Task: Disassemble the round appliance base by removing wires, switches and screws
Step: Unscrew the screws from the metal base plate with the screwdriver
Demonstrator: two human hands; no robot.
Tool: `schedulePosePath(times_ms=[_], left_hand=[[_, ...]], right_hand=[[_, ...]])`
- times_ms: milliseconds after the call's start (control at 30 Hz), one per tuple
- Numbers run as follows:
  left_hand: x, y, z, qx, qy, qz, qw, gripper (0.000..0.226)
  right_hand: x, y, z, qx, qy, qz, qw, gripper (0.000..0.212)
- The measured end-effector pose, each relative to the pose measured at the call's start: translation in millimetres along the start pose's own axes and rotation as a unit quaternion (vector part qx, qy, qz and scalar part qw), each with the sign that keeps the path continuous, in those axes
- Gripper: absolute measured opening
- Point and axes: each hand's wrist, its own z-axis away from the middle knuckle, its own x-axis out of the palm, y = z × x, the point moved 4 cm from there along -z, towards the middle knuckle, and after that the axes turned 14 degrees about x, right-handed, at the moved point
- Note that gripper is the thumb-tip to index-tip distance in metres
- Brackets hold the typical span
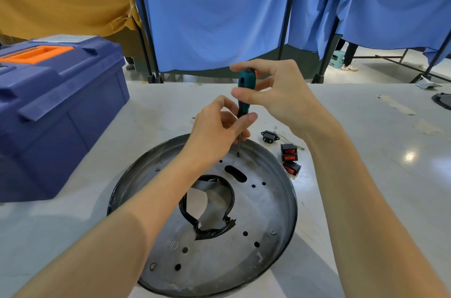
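Base: the round appliance base [268,212] lies flat at the near edge of the tabletop [366,151].
Tool axis: the screwdriver [244,87] stands nearly upright, with its tip on a screw [238,155] by the base's far rim.
Right hand [275,97]: grips the handle top, directly above the screw.
Left hand [214,136]: pinches the lower handle and shaft, nearer the screw.
Loose parts: red switches [290,157] lie just beside the far right rim.

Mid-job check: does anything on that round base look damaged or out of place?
Yes. The black ring lining the centre hole of the round base is broken: its near edge is jagged and crumpled. The left hand and right hand hold the screwdriver upright on a screw; nothing else stands out.
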Motion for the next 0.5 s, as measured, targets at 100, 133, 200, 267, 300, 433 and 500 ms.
schedulePosePath(times_ms=[100, 133, 200, 267, 300, 433, 500], left_hand=[[-0.1, -0.6, -0.3, -0.001, 0.001, -0.007, 1.000, 0.022], [0.4, -1.0, -0.5, -0.002, -0.005, -0.010, 1.000, 0.018], [1.3, -2.1, -0.8, -0.003, -0.017, -0.012, 1.000, 0.015], [0.6, -2.9, -0.7, -0.003, -0.015, -0.008, 1.000, 0.008], [0.1, -2.6, -0.6, -0.004, -0.009, -0.004, 1.000, 0.006], [0.0, -0.4, 0.1, -0.003, 0.003, -0.001, 1.000, 0.024], [1.0, 0.8, 0.0, 0.003, 0.000, -0.009, 1.000, 0.023]], right_hand=[[-4.9, 1.9, -2.2, 0.016, 0.028, -0.015, 0.999, 0.041], [-6.3, 2.6, -2.8, 0.022, 0.028, -0.021, 0.999, 0.040], [-6.9, 3.9, -2.8, 0.031, 0.011, -0.042, 0.999, 0.036], [-4.4, 3.6, -2.4, 0.033, -0.009, -0.048, 0.998, 0.031], [-2.8, 2.6, -1.9, 0.026, -0.013, -0.033, 0.999, 0.027], [-1.1, -0.8, -1.8, -0.007, 0.016, -0.001, 1.000, 0.030], [-5.3, 1.2, -2.8, 0.002, 0.038, -0.022, 0.999, 0.033]])
